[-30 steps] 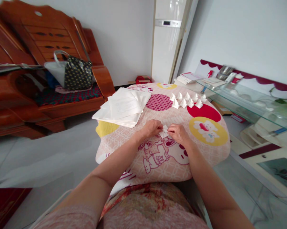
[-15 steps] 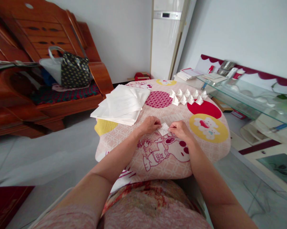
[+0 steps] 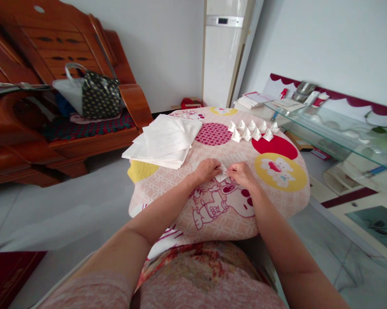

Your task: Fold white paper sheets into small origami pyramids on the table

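Observation:
A small folded white paper [image 3: 221, 175] is held between my two hands, just above the patterned tablecloth [image 3: 180, 206]. My left hand [image 3: 208, 170] is closed on its left side and covers part of it. My right hand [image 3: 241, 173] pinches its right edge with thumb and fingertips. Farther back on the right stand several folded white paper pieces [image 3: 252, 130] with pointed tips, set in two rows. To the left lies a loose stack of white paper sheets [image 3: 164, 139], fanned unevenly.
On the right, a glass shelf [image 3: 328, 124] with a cup and papers runs close to the table. A wooden sofa [image 3: 97, 137] with a black patterned bag [image 3: 101, 94] stands at the left. Behind the table is a tall white air conditioner [image 3: 221, 64].
My left hand has shifted slightly right, over more of the folded paper, so less of it shows. The right hand stays almost in place, still pinching.

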{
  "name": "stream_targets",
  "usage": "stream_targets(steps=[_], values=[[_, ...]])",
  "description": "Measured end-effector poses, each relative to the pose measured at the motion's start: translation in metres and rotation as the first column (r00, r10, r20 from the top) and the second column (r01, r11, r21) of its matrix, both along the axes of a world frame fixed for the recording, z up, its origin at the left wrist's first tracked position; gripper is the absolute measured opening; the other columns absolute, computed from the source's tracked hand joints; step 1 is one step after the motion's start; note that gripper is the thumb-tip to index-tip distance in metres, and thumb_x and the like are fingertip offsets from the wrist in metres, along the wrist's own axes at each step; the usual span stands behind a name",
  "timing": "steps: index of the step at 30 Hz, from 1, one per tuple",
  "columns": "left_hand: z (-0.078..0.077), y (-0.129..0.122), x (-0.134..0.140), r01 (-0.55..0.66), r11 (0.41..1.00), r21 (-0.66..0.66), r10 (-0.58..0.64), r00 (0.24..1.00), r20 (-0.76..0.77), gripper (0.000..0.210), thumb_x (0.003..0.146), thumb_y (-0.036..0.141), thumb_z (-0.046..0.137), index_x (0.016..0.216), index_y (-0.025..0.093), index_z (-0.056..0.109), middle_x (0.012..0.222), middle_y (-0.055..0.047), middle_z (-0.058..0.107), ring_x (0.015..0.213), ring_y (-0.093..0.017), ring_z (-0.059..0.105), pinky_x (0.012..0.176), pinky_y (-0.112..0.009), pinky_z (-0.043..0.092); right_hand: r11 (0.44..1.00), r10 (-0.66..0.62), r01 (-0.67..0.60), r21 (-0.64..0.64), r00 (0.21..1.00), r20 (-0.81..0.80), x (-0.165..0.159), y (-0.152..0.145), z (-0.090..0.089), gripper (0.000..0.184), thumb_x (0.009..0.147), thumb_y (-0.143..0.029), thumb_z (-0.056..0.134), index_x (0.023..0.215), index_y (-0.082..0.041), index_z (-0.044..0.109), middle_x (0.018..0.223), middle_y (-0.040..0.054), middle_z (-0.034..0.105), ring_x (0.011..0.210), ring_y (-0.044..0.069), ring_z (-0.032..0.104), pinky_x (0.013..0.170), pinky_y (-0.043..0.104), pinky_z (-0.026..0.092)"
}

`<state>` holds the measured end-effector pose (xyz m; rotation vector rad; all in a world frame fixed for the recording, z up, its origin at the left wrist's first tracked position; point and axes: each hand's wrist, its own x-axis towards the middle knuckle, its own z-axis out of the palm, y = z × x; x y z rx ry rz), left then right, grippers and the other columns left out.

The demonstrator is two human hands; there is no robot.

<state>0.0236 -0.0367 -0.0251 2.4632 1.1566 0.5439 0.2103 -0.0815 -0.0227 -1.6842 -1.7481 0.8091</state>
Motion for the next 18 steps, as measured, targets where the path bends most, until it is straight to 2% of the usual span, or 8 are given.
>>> stream_targets(steps=[3,6,12,18], values=[[0.0,0.004,-0.001,-0.048,0.997,-0.056,0.048,0.999,-0.004,0.028,0.083,0.023,0.069,0.057,0.017,0.06,0.059,0.0,0.05,0.057,-0.013,0.039,0.06,-0.03,0.027,0.997,-0.042,0.042,-0.058,0.999,0.0,-0.001,0.001,0.003,0.027,0.08,-0.016,0.067,0.054,-0.019,0.063,0.043,-0.002,0.058,0.039,0.011,0.048,0.044,0.023,0.035],[0.001,0.006,-0.006,-0.083,0.991,-0.103,0.078,0.996,-0.05,0.026,0.085,0.027,0.068,0.061,0.016,0.066,0.057,0.0,0.052,0.056,-0.013,0.04,0.06,-0.029,0.028,0.99,-0.074,0.075,-0.121,0.997,0.012,-0.003,0.0,0.008,0.028,0.083,-0.016,0.067,0.056,-0.018,0.064,0.043,-0.002,0.057,0.037,0.01,0.047,0.042,0.022,0.034],[0.009,0.005,-0.01,-0.189,0.977,-0.099,0.163,0.961,-0.223,0.027,0.093,0.036,0.062,0.089,0.015,0.079,0.08,-0.006,0.072,0.07,-0.017,0.057,0.068,-0.028,0.039,0.959,-0.136,0.151,-0.24,0.988,0.08,-0.011,-0.002,0.022,0.029,0.089,-0.014,0.064,0.06,-0.016,0.062,0.043,-0.0036,0.055,0.033,0.008,0.045,0.038,0.02,0.034],[0.01,0.003,-0.008,-0.271,0.96,-0.065,0.24,0.922,-0.303,0.033,0.095,0.042,0.063,0.101,0.015,0.079,0.095,-0.011,0.076,0.087,-0.022,0.067,0.078,-0.029,0.046,0.947,-0.17,0.186,-0.263,0.982,0.082,-0.015,-0.003,0.026,0.028,0.088,-0.013,0.066,0.06,-0.015,0.062,0.044,-0.0032,0.055,0.033,0.008,0.046,0.037,0.019,0.034]])
